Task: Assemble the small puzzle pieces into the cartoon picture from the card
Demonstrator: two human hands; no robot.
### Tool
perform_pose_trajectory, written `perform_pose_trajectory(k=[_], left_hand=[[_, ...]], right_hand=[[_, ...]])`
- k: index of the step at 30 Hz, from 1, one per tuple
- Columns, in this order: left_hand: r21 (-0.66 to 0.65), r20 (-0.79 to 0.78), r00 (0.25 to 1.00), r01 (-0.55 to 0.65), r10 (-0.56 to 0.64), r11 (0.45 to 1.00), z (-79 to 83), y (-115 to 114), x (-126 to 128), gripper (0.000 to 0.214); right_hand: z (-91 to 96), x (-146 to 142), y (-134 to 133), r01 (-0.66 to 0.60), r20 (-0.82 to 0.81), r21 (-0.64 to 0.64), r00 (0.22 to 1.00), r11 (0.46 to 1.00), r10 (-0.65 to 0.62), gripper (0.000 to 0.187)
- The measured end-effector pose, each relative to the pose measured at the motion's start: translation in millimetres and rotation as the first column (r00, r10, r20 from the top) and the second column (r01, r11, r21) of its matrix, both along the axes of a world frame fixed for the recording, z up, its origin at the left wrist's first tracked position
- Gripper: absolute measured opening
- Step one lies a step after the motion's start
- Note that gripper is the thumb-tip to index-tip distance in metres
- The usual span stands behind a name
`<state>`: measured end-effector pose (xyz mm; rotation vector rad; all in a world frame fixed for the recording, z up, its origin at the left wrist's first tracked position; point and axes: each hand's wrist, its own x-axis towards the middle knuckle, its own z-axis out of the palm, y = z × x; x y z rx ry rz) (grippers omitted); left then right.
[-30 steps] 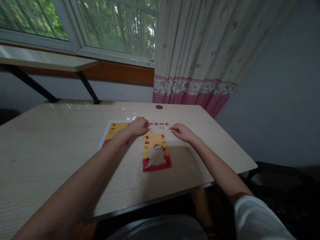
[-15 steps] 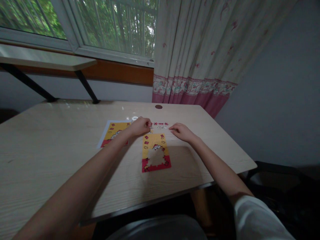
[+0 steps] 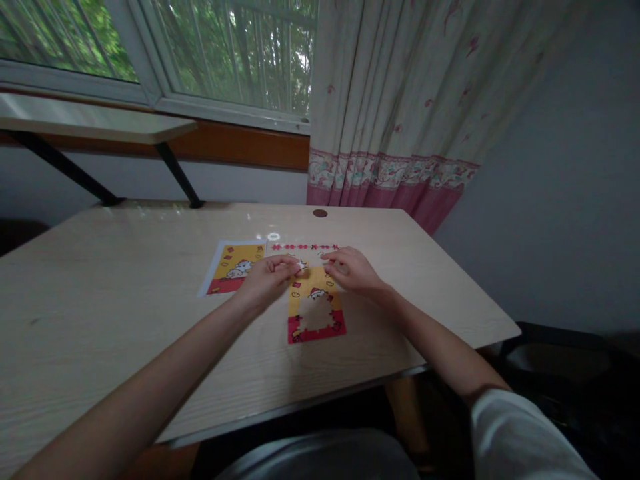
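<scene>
My left hand (image 3: 274, 277) is closed in a pinch on a small white puzzle piece (image 3: 302, 265), held over the upper left of the puzzle. On the other side, my right hand (image 3: 354, 270) hovers by the puzzle's upper right with its fingers curled together; whatever they pinch is too small to make out. Below both hands lies the partly assembled puzzle (image 3: 317, 335), a yellow and red frame with a cartoon figure in a red hat and an open gap in its middle. A row of red puzzle pieces (image 3: 299, 247) stretches behind the hands.
The printed reference picture (image 3: 225, 286) lies left of the puzzle. A small white ring (image 3: 273, 237) sits behind it. Farther back are a round dark disc (image 3: 320, 213) on the table and a raised shelf (image 3: 90, 120). The table's front edge runs close to my body.
My left hand has moved toward me from the loose pieces, with a white piece now showing in its fingers. My right hand has shifted left, closer to the left one.
</scene>
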<state>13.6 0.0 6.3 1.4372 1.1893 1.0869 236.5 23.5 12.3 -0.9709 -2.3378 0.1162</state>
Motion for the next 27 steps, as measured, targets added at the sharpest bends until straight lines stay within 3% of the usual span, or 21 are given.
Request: perform_pose_trajectory(k=[15,22,25,27], left_hand=[[-0.060,0.150,0.989,-0.002,0.011,0.998,-1.8,-11.4,13.0,0.018],[-0.048,0.190,0.981,0.051,-0.041,0.998,-0.1,-14.1,14.9,0.028],[-0.003,0.160,0.985,0.074,-0.072,0.997,-0.7,-13.3,12.3,0.035],[0.058,0.060,0.995,0.077,-0.081,0.995,-2.8,-12.2,7.1,0.035]], right_hand=[[3.6,-14.2,-14.7,-0.045,0.004,0.053,0.999,0.998,0.045,0.024],[0.5,-13.7,-12.3,-0.091,-0.030,0.161,0.995,0.983,0.098,0.023],[5.3,-7.8,-9.7,-0.120,-0.051,0.189,0.990,0.975,0.132,0.022],[8.9,-1.4,-8.1,-0.167,-0.023,0.133,0.985,0.977,0.171,0.020]])
